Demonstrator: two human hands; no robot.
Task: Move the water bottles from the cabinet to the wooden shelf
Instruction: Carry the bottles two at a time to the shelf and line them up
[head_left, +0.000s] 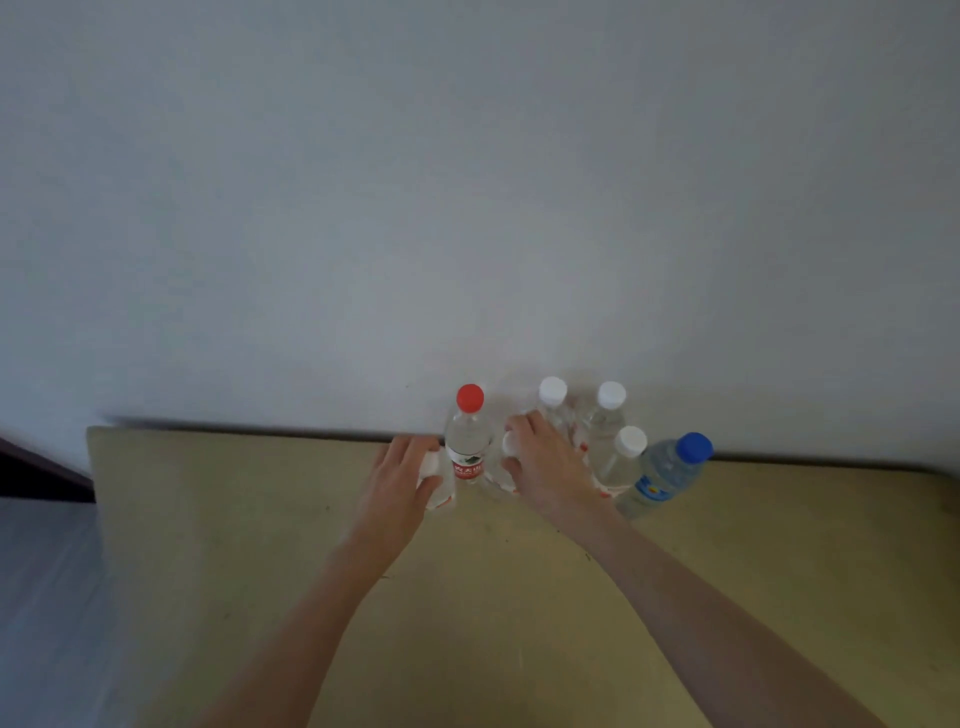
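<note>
While both arms reach forward over the pale wooden shelf (260, 519), each hand is wrapped around a small white-capped bottle near the shelf's back edge, close to the wall (467, 182). The left hand (400, 480) curls its fingers round the left bottle (434, 480), of which only the white cap and a strip of red-and-white label show. The right hand (545, 465) grips the right bottle (506, 470) from above, its cap peeping out beside the thumb. Between the two hands stands a red-capped bottle (467, 441), upright, clear, with a red label; how full it is cannot be told. Just right of the right hand, three more white-capped bottles (605, 431) stand clustered against the back edge, clear-bodied. Beside them, furthest right, is a blue-capped bottle (670, 473) with a pale blue label. All the bottles are capped.
</note>
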